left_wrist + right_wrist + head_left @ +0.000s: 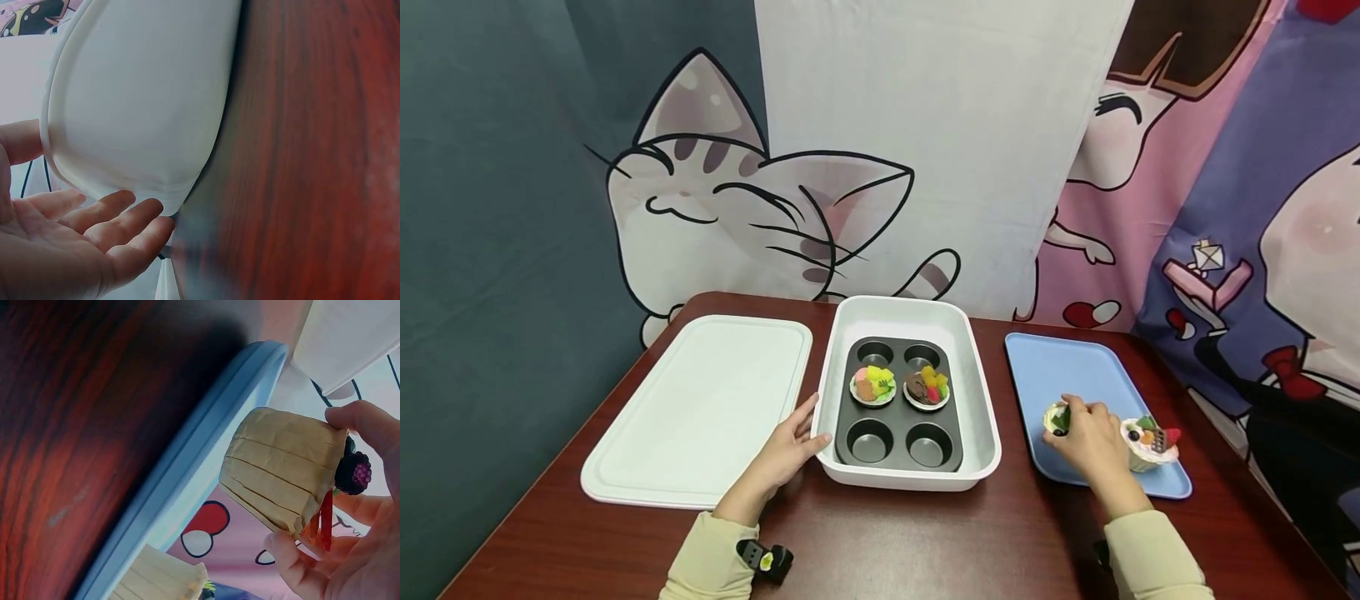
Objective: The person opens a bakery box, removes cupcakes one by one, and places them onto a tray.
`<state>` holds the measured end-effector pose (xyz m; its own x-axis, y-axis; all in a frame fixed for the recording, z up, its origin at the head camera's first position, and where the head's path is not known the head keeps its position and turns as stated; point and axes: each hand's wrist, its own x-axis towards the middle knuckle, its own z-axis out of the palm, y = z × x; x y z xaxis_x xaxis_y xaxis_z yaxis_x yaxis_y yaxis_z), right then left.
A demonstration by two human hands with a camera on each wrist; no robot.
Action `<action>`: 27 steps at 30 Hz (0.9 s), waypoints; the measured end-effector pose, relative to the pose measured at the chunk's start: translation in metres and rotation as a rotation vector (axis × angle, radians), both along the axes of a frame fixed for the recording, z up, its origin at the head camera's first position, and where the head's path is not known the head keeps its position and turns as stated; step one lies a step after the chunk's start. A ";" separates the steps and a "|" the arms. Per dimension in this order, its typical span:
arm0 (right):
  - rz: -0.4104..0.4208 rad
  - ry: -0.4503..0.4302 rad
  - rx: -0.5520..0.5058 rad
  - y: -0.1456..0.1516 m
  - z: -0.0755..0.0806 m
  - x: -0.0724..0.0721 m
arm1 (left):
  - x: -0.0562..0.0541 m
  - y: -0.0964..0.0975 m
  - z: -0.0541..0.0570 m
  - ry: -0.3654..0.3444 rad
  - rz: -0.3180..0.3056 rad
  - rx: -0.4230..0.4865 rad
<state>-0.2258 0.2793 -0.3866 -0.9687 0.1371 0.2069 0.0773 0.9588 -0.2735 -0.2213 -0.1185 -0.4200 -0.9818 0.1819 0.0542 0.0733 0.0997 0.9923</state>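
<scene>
My left hand point(786, 450) holds the left rim of a deep white tub point(985, 417), thumb over the edge and fingers along its outer wall point(144, 94). Inside the tub lies a dark muffin pan point(898, 425). Its middle row holds two topped cupcakes, one with yellow and pink pieces point(874, 385), the other with brown and red ones point(927, 388). Over the blue tray point(1075, 358), my right hand point(1093, 442) grips a cupcake point(281, 465) in a tan pleated wrapper, a dark berry on top. Another cupcake point(1148, 446) with strawberry sits on the tray, just right of that hand.
A flat white tray point(700, 408) lies left of the tub. Everything stands on a dark reddish wooden table point(910, 542), with a printed cartoon cloth point(940, 125) hanging behind it. The tub stands between the white and blue trays.
</scene>
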 end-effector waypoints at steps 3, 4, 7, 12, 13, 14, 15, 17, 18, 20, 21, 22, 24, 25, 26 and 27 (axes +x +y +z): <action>-0.007 -0.012 -0.001 0.002 -0.002 -0.001 | 0.000 0.000 -0.001 0.004 -0.003 0.000; -0.009 -0.016 -0.002 0.003 -0.003 -0.001 | 0.000 0.000 -0.001 0.005 -0.003 -0.001; -0.014 -0.029 -0.006 0.004 -0.004 -0.001 | -0.001 0.000 -0.002 0.003 -0.002 0.000; -0.020 -0.048 -0.008 0.006 -0.005 -0.001 | -0.001 0.000 -0.002 -0.013 0.007 0.004; -0.021 -0.052 -0.008 0.006 -0.005 -0.001 | -0.001 0.000 -0.002 -0.012 0.008 0.004; -0.023 -0.056 -0.009 0.006 -0.005 -0.001 | -0.001 0.000 -0.002 -0.013 0.010 0.006; -0.024 -0.061 -0.010 0.007 -0.006 -0.001 | -0.001 0.000 -0.002 -0.011 0.010 0.005; -0.029 -0.076 -0.011 0.007 -0.006 -0.001 | -0.001 0.000 -0.002 -0.011 0.011 0.006; -0.030 -0.082 -0.009 0.007 -0.006 -0.001 | -0.001 0.000 -0.002 -0.011 0.010 0.006; -0.037 -0.095 -0.008 0.006 -0.006 -0.001 | -0.001 0.000 -0.002 -0.014 0.008 0.009; -0.041 -0.095 -0.006 0.006 -0.005 -0.001 | -0.001 0.000 -0.002 -0.015 0.007 0.009; -0.046 -0.092 -0.006 0.006 -0.004 -0.001 | -0.001 0.000 -0.002 -0.019 0.007 0.010; -0.057 -0.070 -0.008 0.005 -0.001 -0.001 | -0.001 0.000 -0.002 -0.021 0.006 0.010; -0.060 -0.054 -0.009 0.004 0.002 -0.001 | -0.001 0.000 -0.002 -0.022 0.006 0.011; -0.062 -0.036 -0.009 0.003 0.004 -0.002 | -0.001 0.000 -0.002 -0.022 0.008 0.009; -0.062 -0.018 -0.008 0.003 0.006 -0.002 | -0.001 0.000 -0.002 -0.021 0.009 0.008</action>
<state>-0.2280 0.2820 -0.3802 -0.9620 0.1982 0.1877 0.1412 0.9499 -0.2790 -0.2224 -0.1185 -0.4216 -0.9843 0.1729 0.0354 0.0520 0.0923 0.9944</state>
